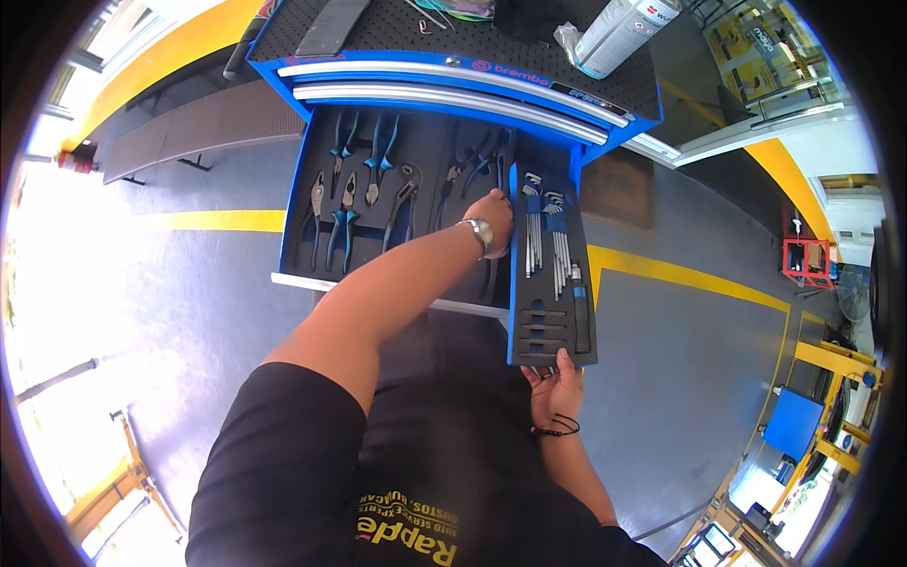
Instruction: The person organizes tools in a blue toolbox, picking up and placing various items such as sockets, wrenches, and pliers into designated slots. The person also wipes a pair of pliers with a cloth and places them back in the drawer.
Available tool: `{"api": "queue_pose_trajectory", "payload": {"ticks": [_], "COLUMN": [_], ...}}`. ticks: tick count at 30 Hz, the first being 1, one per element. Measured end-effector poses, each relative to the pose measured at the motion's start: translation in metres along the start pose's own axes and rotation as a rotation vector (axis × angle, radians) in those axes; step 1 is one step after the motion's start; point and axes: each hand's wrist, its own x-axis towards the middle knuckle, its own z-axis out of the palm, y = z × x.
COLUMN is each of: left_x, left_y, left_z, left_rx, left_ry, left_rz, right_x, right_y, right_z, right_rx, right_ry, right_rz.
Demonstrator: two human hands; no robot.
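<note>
A long tool tray [557,335] with a blue rim and dark foam lies over the right part of the open drawer [371,255], its near end jutting past the drawer front. It carries two sets of hex keys [533,231] in blue holders and a slim blue-and-black tool [580,302]. My right hand [556,389] grips the tray's near end, thumb on top and fingers beneath. At the tray's left edge, my left hand [491,222] is closed, its fingertips partly hidden. Several blue-handled pliers [380,161] lie in the drawer's foam to the left.
The blue tool cabinet [425,71] stands ahead, with a white-and-grey can [619,36] and a dark flat object [331,26] on its ribbed top. A brown ramp-like platform [208,128] is at the left. Yellow lines [680,271] mark the grey floor.
</note>
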Motion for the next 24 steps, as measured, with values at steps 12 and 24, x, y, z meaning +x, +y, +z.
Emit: {"api": "queue_pose_trajectory", "payload": {"ticks": [12,24], "left_x": [0.010,0.022], "left_y": [-0.048,-0.082], "left_z": [-0.013,-0.007], "left_rx": [-0.188,-0.320], "left_ry": [-0.089,0.203], "left_rz": [0.131,-0.150], "right_x": [0.026,0.036], "right_y": [0.016,0.037], "right_z": [0.003,-0.010], "right_rx": [0.161,0.078], "right_ry": [-0.007,-0.050], "right_rz": [0.043,0.062]}}
